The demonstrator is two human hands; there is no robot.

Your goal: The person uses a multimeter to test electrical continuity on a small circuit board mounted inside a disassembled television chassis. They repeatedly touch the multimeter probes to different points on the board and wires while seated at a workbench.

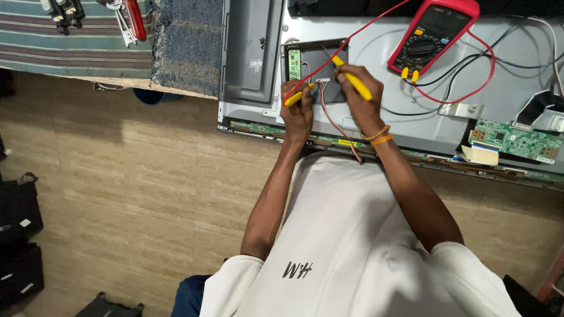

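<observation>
A tan tiled floor (135,194) fills the lower left of the head view, and along the top lies the grey metal back of a flat television panel (411,111), opened up on a work surface. The left hand (296,108) is closed around a yellow-handled meter probe (298,96), its tip at the dark recessed bay with a small green circuit board (294,64), which sits at twelve o'clock from that hand. The right hand (361,97), just beside it at three o'clock, grips a second yellow probe (352,78) angled toward the same bay. Red leads run to a red digital multimeter (433,35) at two o'clock, well apart. A larger green circuit board (517,141) lies at four o'clock near the panel's lower edge. At ten o'clock, red-handled pliers (134,19) rest on a striped cloth (70,35). Bare panel metal lies between hands and meter.
</observation>
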